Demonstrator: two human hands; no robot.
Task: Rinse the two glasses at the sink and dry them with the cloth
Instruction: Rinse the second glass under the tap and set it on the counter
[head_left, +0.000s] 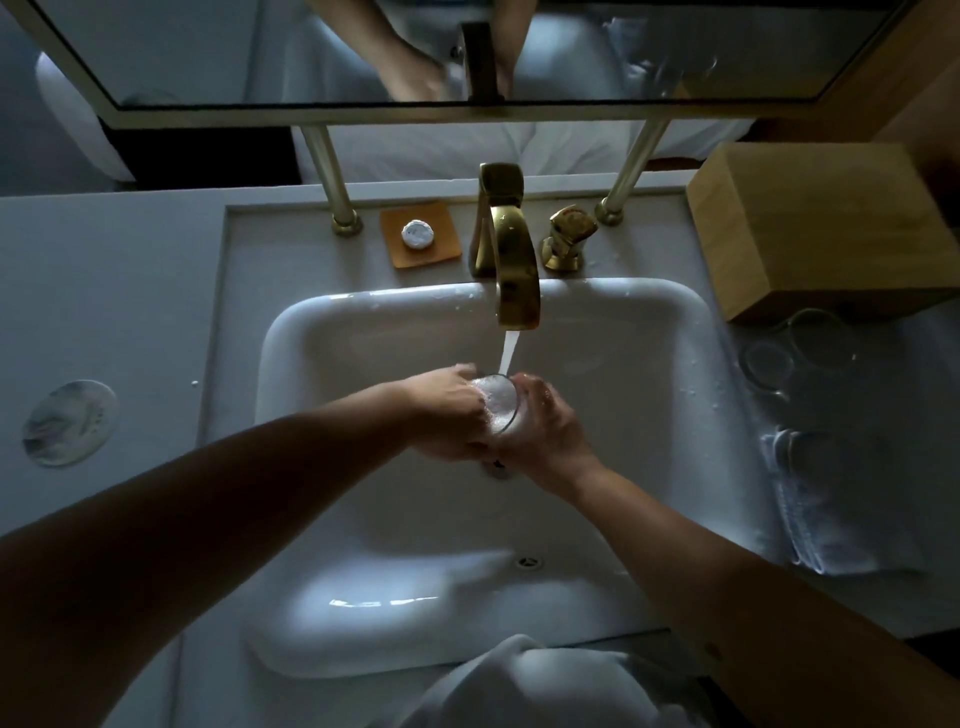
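Over the white sink (363, 332), both my hands wrap around a clear glass (497, 400) held under running water from the gold faucet (511, 270). My left hand (449, 415) grips its left side and my right hand (545, 426) its right side. Foamy water fills the glass's mouth. A second clear glass (779, 358) lies on the counter to the right of the sink. A folded white cloth (852, 509) lies on the counter below that glass.
A gold tap handle (569, 234) stands right of the faucet. An orange dish with a wrapped soap (418, 235) sits behind the sink. A wooden box (821, 228) stands at the back right. A round coaster (69, 422) lies at left.
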